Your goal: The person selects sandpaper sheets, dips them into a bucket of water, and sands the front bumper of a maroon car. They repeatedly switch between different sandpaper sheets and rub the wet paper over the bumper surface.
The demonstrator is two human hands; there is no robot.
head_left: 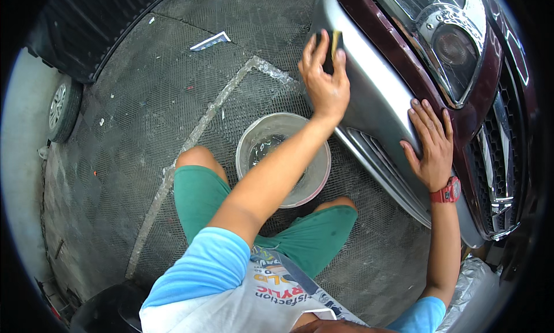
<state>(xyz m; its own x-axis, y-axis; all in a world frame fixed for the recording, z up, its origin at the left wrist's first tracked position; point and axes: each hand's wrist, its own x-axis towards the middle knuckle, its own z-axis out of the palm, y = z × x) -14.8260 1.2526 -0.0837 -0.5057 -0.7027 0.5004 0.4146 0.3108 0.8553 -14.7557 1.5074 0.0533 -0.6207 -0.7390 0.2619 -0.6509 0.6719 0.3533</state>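
Note:
My left hand [326, 82] pinches a small block with black and yellow sides [337, 42], probably a sponge or sanding block. It is held at the outer edge of the silver-grey front bumper [378, 73]. My right hand [430, 139] lies with its fingers stretched out on the same bumper, just below the headlight [453, 47]; a red watch [446, 191] is on that wrist. Between my knees, below my left forearm, stands a round grey bucket [324, 160] with what looks like water in it. The forearm hides part of the bucket.
The dark red car body [398, 53] and black grille [490, 160] fill the right side. At the left are a car wheel [62, 105] and a dark panel [98, 27]. A paper piece [210, 41] lies on the textured floor [156, 96]. Crumpled silver sheeting [473, 287] is low right.

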